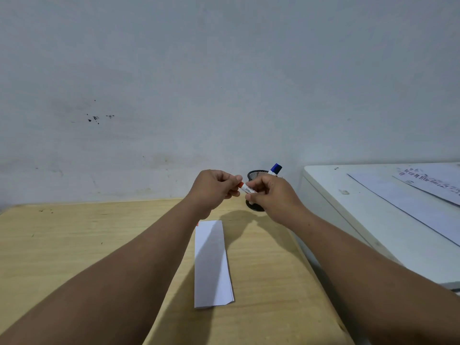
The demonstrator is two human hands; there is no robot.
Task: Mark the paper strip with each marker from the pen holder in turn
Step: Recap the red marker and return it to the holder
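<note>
Item: both hands, raised together above the far end of the desk (74,245). We record the left hand (214,186) curled tight, fingertips pinched on the red cap end of the red marker (245,188). The right hand (270,195) is likewise closed, gripping the white barrel of the same marker. The grip on opposite ends suits pulling the cap off or pressing it back on; we cannot tell which, since the fingers hide the joint.

Item: pen holder (256,174), black mesh, just behind the right hand and partly covered by it. One blue marker (275,168) stands in it, leaning right, within easy reach for its turn.

Item: paper strip (212,263), white, folded, lying flat on the desk below and between the forearms, lengthwise toward us. A small red trace shows at its far left corner, possibly ink. It sits where either hand can drop straight onto it.

Item: white cabinet (373,220) to the right of the desk, carrying printed sheets (428,185).
</note>
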